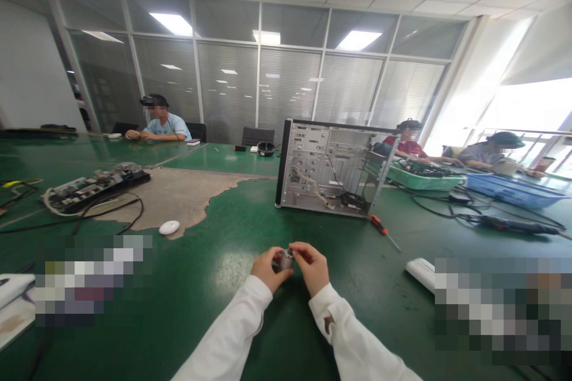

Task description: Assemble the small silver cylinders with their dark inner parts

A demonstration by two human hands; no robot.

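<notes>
Both hands grip a small metal cylinder above the green table; glass partitions behind.

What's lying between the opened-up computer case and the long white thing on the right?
A screwdriver with an orange-and-black handle, flat on the green table between the case and the white thing, as the head view shows.

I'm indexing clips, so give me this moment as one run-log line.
left hand: holds small metal cylinder | right hand: fingers at its top | ahead: open computer case, screwdriver beside it
</notes>
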